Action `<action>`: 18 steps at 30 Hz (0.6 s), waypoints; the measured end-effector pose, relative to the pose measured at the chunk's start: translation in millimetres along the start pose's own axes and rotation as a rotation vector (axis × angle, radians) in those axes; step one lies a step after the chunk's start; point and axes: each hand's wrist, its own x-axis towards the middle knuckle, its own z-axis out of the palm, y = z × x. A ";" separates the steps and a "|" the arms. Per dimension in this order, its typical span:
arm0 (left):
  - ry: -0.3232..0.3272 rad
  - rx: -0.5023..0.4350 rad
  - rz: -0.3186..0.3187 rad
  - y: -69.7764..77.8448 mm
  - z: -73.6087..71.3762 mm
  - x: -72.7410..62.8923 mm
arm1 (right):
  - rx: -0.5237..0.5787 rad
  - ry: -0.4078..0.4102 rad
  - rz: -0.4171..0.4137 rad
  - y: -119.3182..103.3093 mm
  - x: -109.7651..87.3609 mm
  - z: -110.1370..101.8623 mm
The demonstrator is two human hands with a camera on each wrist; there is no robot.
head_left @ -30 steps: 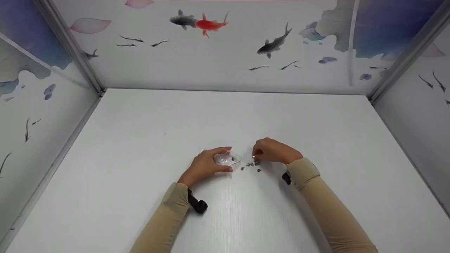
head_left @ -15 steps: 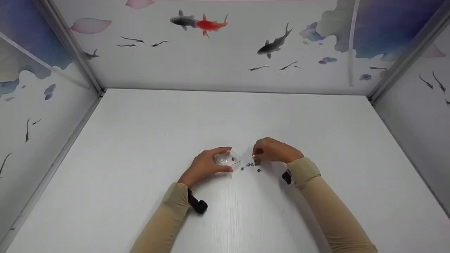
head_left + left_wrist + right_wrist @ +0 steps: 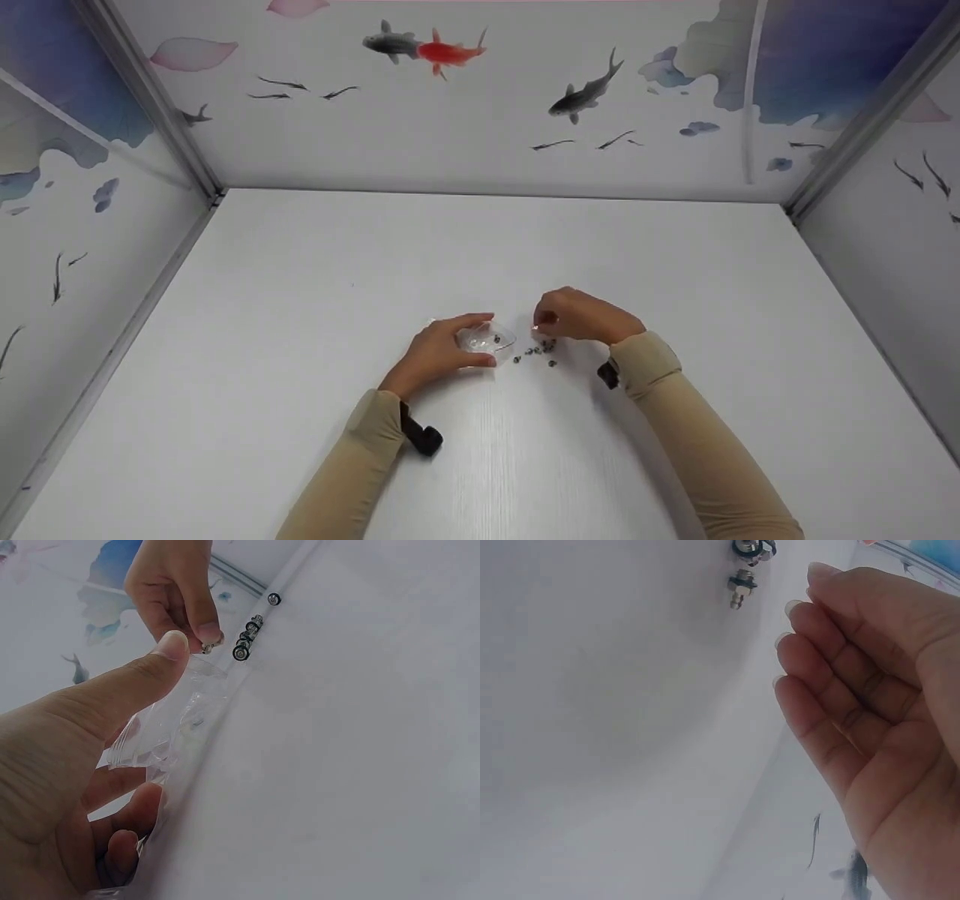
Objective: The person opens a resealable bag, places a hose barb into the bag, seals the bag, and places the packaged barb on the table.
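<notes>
A clear thin-walled plastic container (image 3: 480, 346) rests in the grip of my left hand (image 3: 435, 354), whose thumb and fingers curve round its sides. Through it shows a small metal fitting (image 3: 496, 339). My right hand (image 3: 583, 315) is just right of the container, close above the table. In the left wrist view, its thumb and forefinger pinch another small metal fitting (image 3: 208, 647) near the container's rim. Several loose fittings (image 3: 536, 351) with dark rings lie on the table under and beside this hand. In the right wrist view, one fitting (image 3: 742, 589) shows a threaded end and a narrow tip.
The white table (image 3: 480, 255) is enclosed at the back and sides by panels (image 3: 480, 135) printed with fish and petals. Black wrist straps (image 3: 421, 433) sit at both sleeve cuffs. One fitting (image 3: 553, 364) lies a little nearer than the others.
My right hand has risen a little off the loose fittings and shifted slightly left, a fitting between its fingertips. My left hand and the container have stayed put.
</notes>
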 end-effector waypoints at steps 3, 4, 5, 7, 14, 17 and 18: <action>-0.001 -0.006 0.002 -0.5 -0.2 0.1 | -0.008 0.002 -0.020 -3.0 1.0 -2.0; -0.001 -0.007 0.001 -0.8 -0.1 0.2 | -0.013 0.001 -0.022 -4.1 1.6 -2.5; -0.002 -0.012 0.002 -0.6 -0.2 -0.1 | -0.016 -0.001 -0.023 -5.5 2.2 -3.3; -0.004 -0.015 -0.001 -0.5 -0.4 -0.2 | -0.018 -0.003 -0.025 -8.1 3.1 -4.9; -0.004 -0.012 0.003 0.5 -1.0 -0.9 | -0.012 0.013 -0.065 -14.7 7.0 -6.8; -0.003 -0.007 0.008 -0.5 -0.3 -0.6 | -0.019 0.025 -0.096 -16.4 8.3 -5.9; -0.003 -0.007 0.011 -1.0 0.1 -0.6 | -0.023 0.028 -0.104 -17.3 8.7 -5.7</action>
